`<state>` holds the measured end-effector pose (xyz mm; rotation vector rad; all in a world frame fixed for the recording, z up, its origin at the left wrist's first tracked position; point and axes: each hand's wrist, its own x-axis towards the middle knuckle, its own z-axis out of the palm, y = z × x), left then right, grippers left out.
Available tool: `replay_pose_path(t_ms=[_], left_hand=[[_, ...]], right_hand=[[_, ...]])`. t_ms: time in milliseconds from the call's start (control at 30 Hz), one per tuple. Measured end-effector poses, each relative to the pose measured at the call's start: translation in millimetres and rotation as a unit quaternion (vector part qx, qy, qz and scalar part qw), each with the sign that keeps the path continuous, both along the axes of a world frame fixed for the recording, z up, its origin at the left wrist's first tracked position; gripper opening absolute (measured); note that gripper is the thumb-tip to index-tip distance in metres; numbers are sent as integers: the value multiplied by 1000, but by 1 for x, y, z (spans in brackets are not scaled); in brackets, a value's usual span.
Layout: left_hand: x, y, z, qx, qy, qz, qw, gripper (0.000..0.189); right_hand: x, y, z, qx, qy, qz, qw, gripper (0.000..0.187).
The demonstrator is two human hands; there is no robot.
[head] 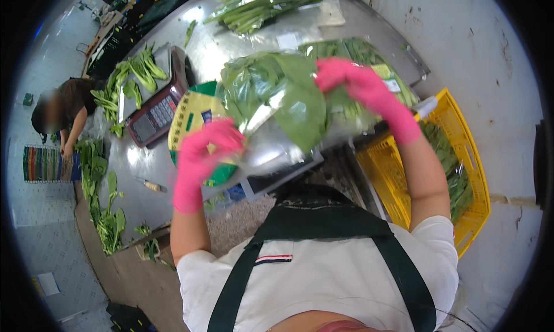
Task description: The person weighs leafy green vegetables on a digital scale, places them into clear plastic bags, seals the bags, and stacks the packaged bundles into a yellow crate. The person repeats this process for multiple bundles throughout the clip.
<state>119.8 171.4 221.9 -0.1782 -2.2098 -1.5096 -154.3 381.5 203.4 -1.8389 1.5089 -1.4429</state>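
Note:
A clear plastic bag of leafy greens (277,85) lies before me on the steel table. My left hand (207,150), in a pink rubber glove, is blurred at the bag's near left end, over a yellow and green printed package (190,115); whether it grips the clear film is not plain. My right hand (359,83), gloved alike, has its fingers bent at the right edge of the leaves, and its grip is also unclear. Behind it lie more bagged greens (350,50) with a label. Long green stalks in clear film (264,7) lie at the table's far side.
On the left stand a digital scale (156,115) with leafy stalks, loose greens (93,171) and a small knife (151,184) with a light handle. A yellow crate (476,193) holding bagged greens is at my right, beside a wall. Another person (73,107) bends over at far left.

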Motion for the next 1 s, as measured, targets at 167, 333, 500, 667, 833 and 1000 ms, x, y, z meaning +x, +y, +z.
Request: replay_pose_path(t_ms=[167,333,500,667,833,1000], left_hand=[[109,52,-142,193,-217,126,949,16],[119,100,-210,292,-304,367,829,34],[108,115,-190,354,-307,251,847,25],[113,151,-168,411,-283,244,832,21],[123,152,-176,377,-299,234,845,21],[131,146,-192,332,-303,273,851,17]], right_hand=[[79,121,-160,191,-349,-209,894,27],[146,109,-187,338,-400,-212,825,38],[139,114,-175,293,-339,-205,870,19],[151,125,-138,96,45,-303,947,16],[242,57,-121,70,194,-54,977,19],[262,27,-137,92,265,45,959,15]])
